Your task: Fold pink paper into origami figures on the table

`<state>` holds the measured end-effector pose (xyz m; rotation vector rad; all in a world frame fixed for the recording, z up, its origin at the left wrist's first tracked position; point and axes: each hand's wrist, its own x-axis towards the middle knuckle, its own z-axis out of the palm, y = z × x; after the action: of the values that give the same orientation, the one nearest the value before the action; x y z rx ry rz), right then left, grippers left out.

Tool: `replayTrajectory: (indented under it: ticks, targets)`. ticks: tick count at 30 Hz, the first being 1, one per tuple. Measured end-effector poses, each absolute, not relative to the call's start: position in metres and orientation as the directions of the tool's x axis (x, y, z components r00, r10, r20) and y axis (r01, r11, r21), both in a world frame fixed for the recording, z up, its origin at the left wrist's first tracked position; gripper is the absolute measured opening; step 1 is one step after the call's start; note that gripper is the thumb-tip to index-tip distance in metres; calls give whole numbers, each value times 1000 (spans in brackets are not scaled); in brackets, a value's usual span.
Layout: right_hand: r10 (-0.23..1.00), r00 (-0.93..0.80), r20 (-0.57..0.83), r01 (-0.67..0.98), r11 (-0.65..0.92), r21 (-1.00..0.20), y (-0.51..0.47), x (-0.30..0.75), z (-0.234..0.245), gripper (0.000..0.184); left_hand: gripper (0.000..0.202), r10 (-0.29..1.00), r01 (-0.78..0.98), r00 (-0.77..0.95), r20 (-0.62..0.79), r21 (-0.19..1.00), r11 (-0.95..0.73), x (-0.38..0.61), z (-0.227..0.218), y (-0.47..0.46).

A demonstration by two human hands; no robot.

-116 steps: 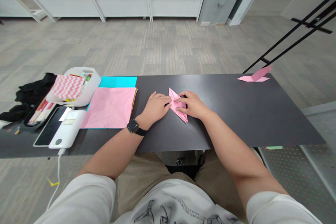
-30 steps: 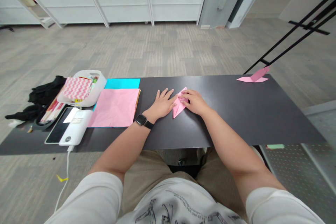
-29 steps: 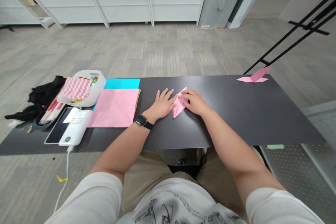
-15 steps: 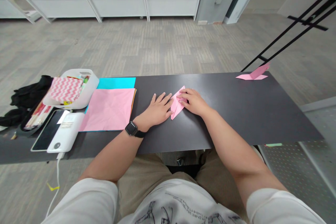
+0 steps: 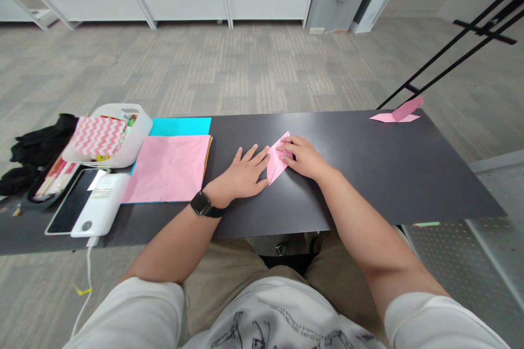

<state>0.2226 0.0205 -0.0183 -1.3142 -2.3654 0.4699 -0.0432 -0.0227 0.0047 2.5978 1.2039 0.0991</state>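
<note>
A small piece of folded pink origami paper (image 5: 277,166) lies on the dark table between my hands, narrow and pointed at both ends. My left hand (image 5: 244,174), with a black watch on the wrist, lies flat with fingers spread, its fingertips at the paper's left edge. From the other side my right hand (image 5: 305,158) has its fingers bent over the paper's right part, holding it against the table. Its fingertips cover some of the folds. At the far right corner stands a finished-looking folded pink paper figure (image 5: 403,113) with one raised part.
Left of my hands is a stack of pink paper (image 5: 167,169) over a blue sheet (image 5: 180,126). Beyond it are a white basket (image 5: 141,131), a white power bank (image 5: 100,206) with a cable, a dark-screened tablet or phone (image 5: 71,207), a pen case (image 5: 53,180) and black cloth (image 5: 43,139).
Both hands stay in nearly the same place on the folded paper. The whole view has shifted slightly with my head.
</note>
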Motion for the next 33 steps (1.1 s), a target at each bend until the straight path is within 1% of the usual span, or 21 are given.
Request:
replayTrajectory:
  ticks: [7,11,16,19,22,25,27,33]
  targets:
    - [864,-478,160,726,491,-481,20,222,-18,36,83,730,722,675,-109,301,-623,-46,7,-23]
    - [858,-488,162,721,500,-480,21,223,-18,36,82,712,708,691,-123,310,-634,-46,12,-21]
    - [858,-490,158,725,501,-473,19,222,-16,38,73,737,717,672,-78,319,-620,-40,21,-22]
    - [862,-484,153,734,494,-466,18,222,-15,39,67,735,716,673,-85,325,-618,-39,24,-21]
    - [864,-481,151,736,491,-466,18,222,-16,40,55,746,725,660,-88,335,-601,-38,22,-16]
    - [863,-482,151,735,492,-466,19,222,-17,40,53,770,738,636,-44,328,-590,-34,15,-12]
    - [859,-488,154,730,499,-468,20,222,-17,40,55,768,735,640,-28,313,-601,-32,9,-10]
    - [862,-477,168,724,495,-481,19,222,-18,39,72,744,722,666,-53,296,-625,-32,1,-10]
